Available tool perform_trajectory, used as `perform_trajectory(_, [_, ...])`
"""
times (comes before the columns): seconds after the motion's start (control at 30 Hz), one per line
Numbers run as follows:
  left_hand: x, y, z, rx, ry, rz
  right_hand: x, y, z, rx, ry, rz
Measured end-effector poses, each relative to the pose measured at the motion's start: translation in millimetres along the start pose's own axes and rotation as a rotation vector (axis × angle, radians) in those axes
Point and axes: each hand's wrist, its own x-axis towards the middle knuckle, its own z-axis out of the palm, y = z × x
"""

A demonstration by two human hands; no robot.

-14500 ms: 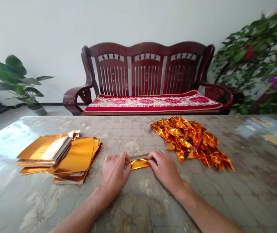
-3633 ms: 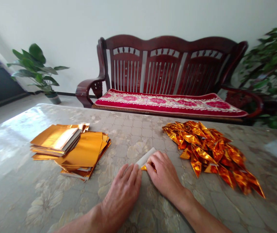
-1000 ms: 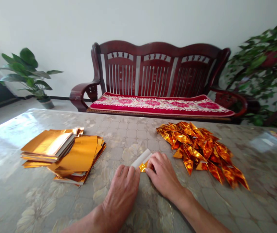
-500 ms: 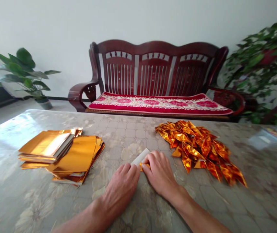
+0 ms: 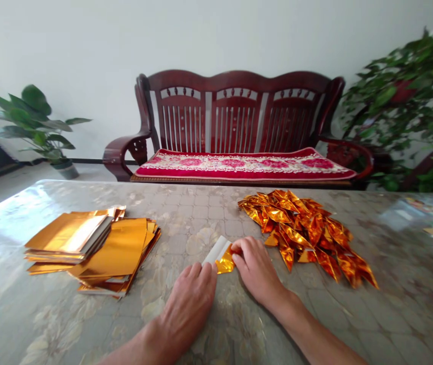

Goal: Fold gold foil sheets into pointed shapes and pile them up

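Observation:
A small piece of gold foil paper (image 5: 222, 257), partly folded with its white back showing, lies on the table (image 5: 208, 208) between my hands. My left hand (image 5: 189, 304) lies flat with its fingertips pressing the paper's near end. My right hand (image 5: 256, 271) pinches the paper's right edge with curled fingers. A heap of folded gold foil pieces (image 5: 303, 230) lies just right of my right hand. Two stacks of flat gold foil sheets (image 5: 94, 246) sit to the left.
A dark red wooden bench (image 5: 235, 132) with a red flowered cushion stands beyond the table's far edge. Potted plants stand at the far left (image 5: 34, 124) and far right (image 5: 406, 101). Clear packets (image 5: 414, 210) lie at the table's right end.
More of the gold side of the paper shows between my hands than half a second ago. My right hand has shifted slightly right; the view has tilted a little.

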Motion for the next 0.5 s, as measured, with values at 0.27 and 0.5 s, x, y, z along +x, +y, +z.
perform_trajectory(0.27, [4.7, 8.3, -11.8, -0.045, -0.073, -0.012, 4.7, 8.3, -2.2, -0.09, 0.042, 0.09])
perform_trajectory(0.5, [22.4, -13.7, -15.7, -0.059, 0.004, 0.106, 7.9, -0.1, -4.9, -0.163, 0.009, 0.104])
